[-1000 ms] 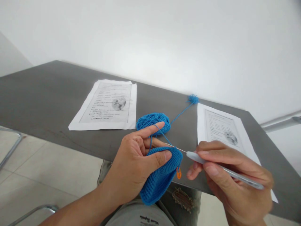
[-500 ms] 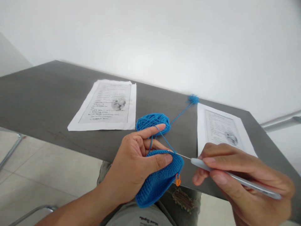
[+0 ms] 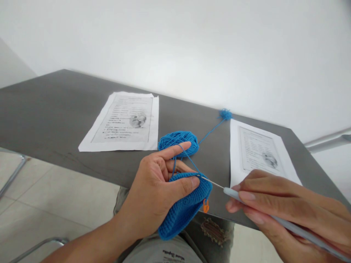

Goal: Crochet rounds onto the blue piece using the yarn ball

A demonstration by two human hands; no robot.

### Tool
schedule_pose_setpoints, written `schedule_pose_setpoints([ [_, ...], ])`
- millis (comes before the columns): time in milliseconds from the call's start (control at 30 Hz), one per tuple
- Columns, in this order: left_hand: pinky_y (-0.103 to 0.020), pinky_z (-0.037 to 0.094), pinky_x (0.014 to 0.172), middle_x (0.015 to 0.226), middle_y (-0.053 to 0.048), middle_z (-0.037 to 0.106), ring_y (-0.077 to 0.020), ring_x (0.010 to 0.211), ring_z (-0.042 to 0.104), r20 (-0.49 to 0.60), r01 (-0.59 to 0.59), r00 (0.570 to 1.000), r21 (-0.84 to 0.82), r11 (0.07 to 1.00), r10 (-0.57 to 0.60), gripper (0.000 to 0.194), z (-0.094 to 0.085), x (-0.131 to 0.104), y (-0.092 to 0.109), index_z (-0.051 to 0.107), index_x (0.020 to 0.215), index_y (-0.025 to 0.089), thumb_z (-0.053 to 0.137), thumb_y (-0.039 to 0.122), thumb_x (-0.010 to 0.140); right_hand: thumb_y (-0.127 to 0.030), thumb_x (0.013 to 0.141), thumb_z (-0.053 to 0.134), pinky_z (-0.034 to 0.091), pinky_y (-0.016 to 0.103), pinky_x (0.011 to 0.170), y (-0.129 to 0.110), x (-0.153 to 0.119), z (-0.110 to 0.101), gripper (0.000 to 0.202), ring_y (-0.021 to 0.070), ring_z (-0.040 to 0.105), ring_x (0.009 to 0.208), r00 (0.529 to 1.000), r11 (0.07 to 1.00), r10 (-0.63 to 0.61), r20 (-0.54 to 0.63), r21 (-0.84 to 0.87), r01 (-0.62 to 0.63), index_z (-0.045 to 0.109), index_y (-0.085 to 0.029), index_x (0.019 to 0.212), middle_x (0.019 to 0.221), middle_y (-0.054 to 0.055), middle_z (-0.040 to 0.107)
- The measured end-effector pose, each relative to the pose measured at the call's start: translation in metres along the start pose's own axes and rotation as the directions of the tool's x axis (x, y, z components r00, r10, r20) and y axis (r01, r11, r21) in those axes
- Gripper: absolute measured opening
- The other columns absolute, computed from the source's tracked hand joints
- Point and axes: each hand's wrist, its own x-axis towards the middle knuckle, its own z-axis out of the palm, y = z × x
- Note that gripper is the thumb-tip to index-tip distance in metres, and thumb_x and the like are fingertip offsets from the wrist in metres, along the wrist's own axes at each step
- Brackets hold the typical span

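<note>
A blue crochet piece (image 3: 182, 213), cupped in shape, is pinched between the thumb and fingers of my left hand (image 3: 157, 186). Blue working yarn (image 3: 190, 159) loops over my raised left index finger and runs down to the top edge of the piece. My right hand (image 3: 285, 208) grips a crochet hook (image 3: 233, 193) by its pale grey handle. The hook's thin metal shaft reaches left to the edge beside my left thumb, where its tip is hard to make out. An orange stitch marker (image 3: 206, 206) hangs from the piece's right corner.
Behind my left hand lies a ball of blue yarn (image 3: 179, 140), its strand leading to a small yarn tangle (image 3: 225, 114) near the wall. Printed sheets lie left (image 3: 128, 124) and right (image 3: 260, 149) on the grey table (image 3: 55, 109). Metal chair tubing shows at lower left.
My right hand has shifted slightly right and turned, so the hook's handle points lower. The hook tip stays at the piece's edge. My left hand and the piece have moved a little left.
</note>
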Motion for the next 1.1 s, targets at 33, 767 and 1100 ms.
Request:
schedule_pose_setpoints([
  [33,-0.016,0.056,0.057,0.072,0.001,0.081,-0.0123,0.060,0.072,-0.003,-0.013,1.000,0.004,1.000,0.013,0.096,0.000,-0.001,0.000,0.057,0.154,0.006,0.090,-0.002,0.065,-0.015,0.089,0.082,0.070,0.037,0.065,0.000,0.000,-0.001,0.024,0.0260,0.082,0.077,1.000,0.999,-0.014,0.008,-0.042,0.014,0.086,-0.029,0.107,0.091,0.004,0.085],
  [767,-0.016,0.063,0.064,0.076,0.003,0.085,-0.0136,0.067,0.081,-0.164,-0.363,0.894,0.279,0.889,0.416,0.063,0.006,-0.002,-0.024,0.071,0.144,0.016,0.085,0.009,0.083,-0.016,0.093,0.078,0.070,0.025,0.061,-0.017,-0.007,0.009,0.018,0.0205,0.083,0.072,1.000,0.940,0.000,0.008,-0.341,0.003,0.080,-0.027,0.108,0.096,0.004,0.084],
  [1100,-0.013,0.064,0.068,0.077,0.005,0.085,-0.0101,0.066,0.081,-0.174,-0.440,0.842,0.325,0.837,0.510,0.055,0.002,-0.001,-0.030,0.074,0.140,0.018,0.083,0.008,0.087,-0.024,0.101,0.071,0.073,0.029,0.071,-0.021,-0.012,0.028,0.016,0.0228,0.083,0.074,0.996,0.948,-0.039,-0.083,-0.317,0.011,0.084,-0.026,0.109,0.094,0.007,0.084],
])
